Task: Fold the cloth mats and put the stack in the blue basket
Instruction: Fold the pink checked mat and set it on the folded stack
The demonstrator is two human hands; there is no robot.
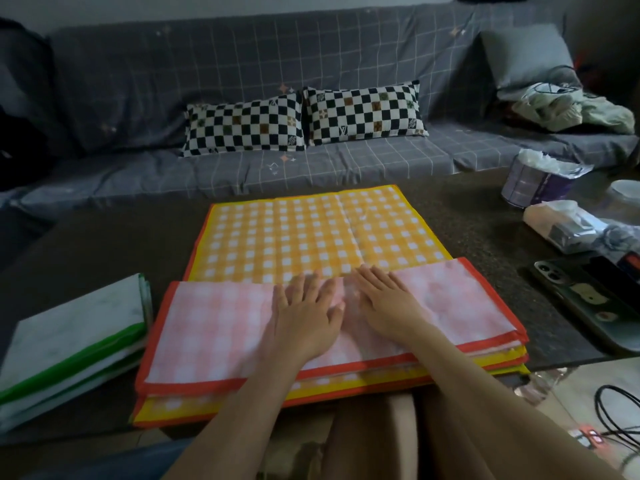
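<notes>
- Dim living room, with a grey grid-pattern sofa along the back and two black-and-white checkered cushions propped side by side on its seat.
- Up front is a dark stone-look table carrying the mats.
- Biggest thing on it is a yellow-and-white gingham cloth mat with orange edging, spread out flat with a crease down the middle.
- Its near part is folded over toward the far side, so a pale pink checked underside flap with red-orange trim lies across the near half (more yellow and orange-edged layers peek out beneath at the near edge).
- Left hand lies flat on the flap, fingers straight and spread, pressing down. No grip on anything, just palm on cloth.
- Right hand is the same: flat, fingers extended, just beside the left near the middle of the flap, fingertips at the fold's far edge.
- At the near left of the table sits a folded white mat with green trim, apart from the yellow one.
- Right side clutter: a purple-and-white tissue pack, a clear plastic bag with stuff in it, and a dark phone with a cartoon case.
- Blue basket isn't in view.
</notes>
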